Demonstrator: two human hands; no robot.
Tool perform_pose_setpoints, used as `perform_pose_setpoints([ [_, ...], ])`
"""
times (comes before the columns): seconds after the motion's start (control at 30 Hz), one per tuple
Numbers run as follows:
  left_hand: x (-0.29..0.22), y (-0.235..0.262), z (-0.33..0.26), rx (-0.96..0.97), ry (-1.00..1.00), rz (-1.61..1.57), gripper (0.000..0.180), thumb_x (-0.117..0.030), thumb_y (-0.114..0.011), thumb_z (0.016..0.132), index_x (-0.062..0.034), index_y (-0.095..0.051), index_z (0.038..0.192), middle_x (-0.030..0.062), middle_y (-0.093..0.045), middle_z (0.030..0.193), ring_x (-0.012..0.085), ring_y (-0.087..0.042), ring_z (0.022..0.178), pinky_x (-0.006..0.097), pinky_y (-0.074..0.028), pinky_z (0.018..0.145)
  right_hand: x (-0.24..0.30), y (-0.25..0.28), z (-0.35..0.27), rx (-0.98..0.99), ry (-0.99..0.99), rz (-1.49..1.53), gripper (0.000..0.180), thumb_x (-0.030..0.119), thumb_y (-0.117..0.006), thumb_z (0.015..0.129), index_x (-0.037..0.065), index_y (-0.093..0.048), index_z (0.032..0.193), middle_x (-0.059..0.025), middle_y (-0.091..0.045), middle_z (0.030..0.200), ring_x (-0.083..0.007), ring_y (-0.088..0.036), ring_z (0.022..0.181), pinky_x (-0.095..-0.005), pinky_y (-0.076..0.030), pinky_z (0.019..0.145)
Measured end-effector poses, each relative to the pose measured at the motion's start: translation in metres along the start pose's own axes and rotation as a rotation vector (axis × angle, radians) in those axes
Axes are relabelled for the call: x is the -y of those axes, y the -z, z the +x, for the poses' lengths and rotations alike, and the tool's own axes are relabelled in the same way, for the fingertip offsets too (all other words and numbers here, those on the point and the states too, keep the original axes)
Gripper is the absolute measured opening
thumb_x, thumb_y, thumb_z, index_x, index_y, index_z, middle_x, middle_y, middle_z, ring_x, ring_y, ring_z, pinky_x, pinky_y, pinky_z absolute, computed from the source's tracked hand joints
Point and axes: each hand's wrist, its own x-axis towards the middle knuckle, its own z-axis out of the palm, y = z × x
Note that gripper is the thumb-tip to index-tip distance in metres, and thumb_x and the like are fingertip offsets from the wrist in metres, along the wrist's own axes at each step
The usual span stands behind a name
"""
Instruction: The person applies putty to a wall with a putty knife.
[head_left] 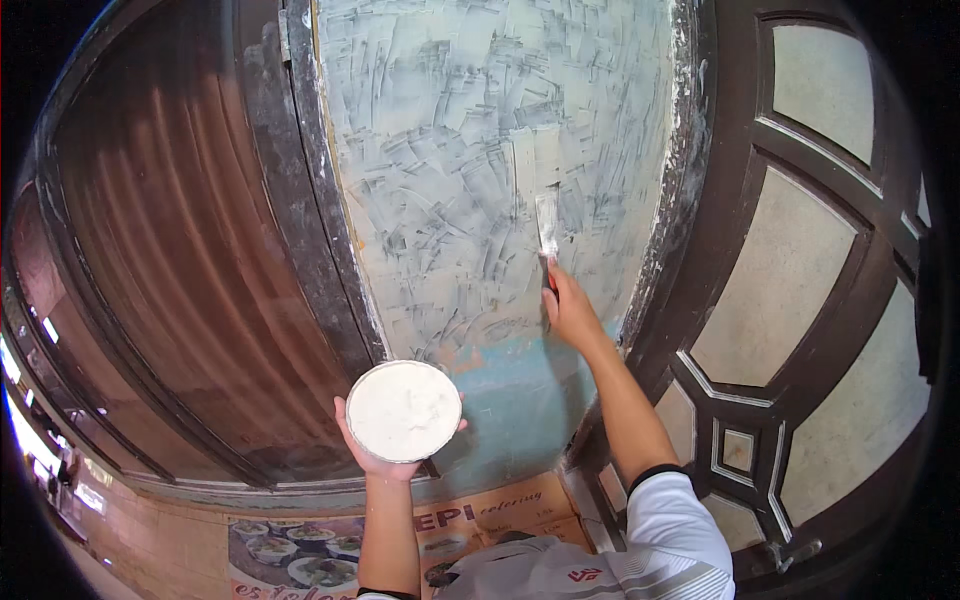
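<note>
My left hand [385, 455] holds up a round white tub of putty [403, 410] from underneath, its top full of white paste. My right hand [570, 310] grips the handle of a putty knife [547, 228], whose flat metal blade is pressed upright against the wall strip [470, 150]. The strip is covered in grey-white putty smeared in crossed strokes. Below the putty the wall shows bare turquoise paint [520, 390].
A brown corrugated metal shutter [190, 250] fills the left. A dark wooden door with pale panels [800, 300] stands at the right, a metal latch [790, 552] low on it. A printed banner with food pictures [310, 545] lies on the floor below.
</note>
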Motion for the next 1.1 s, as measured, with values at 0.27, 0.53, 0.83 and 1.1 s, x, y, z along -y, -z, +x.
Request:
perform_pose_setpoints([
  [0.27,-0.006,-0.002,-0.006,0.009,-0.035,0.009,0.103,-0.088,-0.040,0.086,-0.0147,-0.039,0.159,0.0273,-0.036,0.162,0.0671,-0.037,0.138,0.088,-0.032,0.103,0.051,0.041,0.058,-0.081,0.053,0.064,0.057,0.010,-0.063,0.100,0.002,-0.044,0.153,-0.0282,-0.062,0.131,-0.0436,-0.063,0.115,-0.0447,-0.051,0.099],
  [0.53,0.000,0.003,-0.016,-0.020,-0.029,-0.019,0.104,-0.089,-0.041,0.085,-0.0158,-0.039,0.159,0.0261,-0.035,0.163,0.0678,-0.036,0.138,0.089,-0.030,0.104,-0.001,-0.014,-0.010,0.059,0.000,0.019,0.057,0.007,-0.063,0.099,-0.002,-0.043,0.152,-0.0315,-0.060,0.133,-0.0467,-0.061,0.119,-0.0467,-0.049,0.104],
  [0.83,-0.006,0.007,-0.022,-0.032,-0.061,-0.026,0.108,-0.089,-0.044,0.084,-0.0122,-0.037,0.160,0.0269,-0.034,0.163,0.0689,-0.033,0.139,0.089,-0.030,0.103,0.053,0.023,0.051,-0.105,0.109,0.074,0.058,0.004,-0.062,0.097,0.002,-0.044,0.152,-0.0300,-0.060,0.129,-0.0472,-0.060,0.116,-0.0482,-0.049,0.102],
  [1.1,-0.004,0.008,-0.023,-0.014,-0.054,-0.027,0.107,-0.089,-0.044,0.084,-0.0130,-0.039,0.159,0.0271,-0.035,0.162,0.0692,-0.033,0.139,0.088,-0.030,0.104,0.018,-0.019,-0.015,0.091,0.004,0.053,0.050,0.008,-0.063,0.100,-0.002,-0.047,0.146,-0.0288,-0.061,0.133,-0.0457,-0.060,0.122,-0.0460,-0.048,0.106],
])
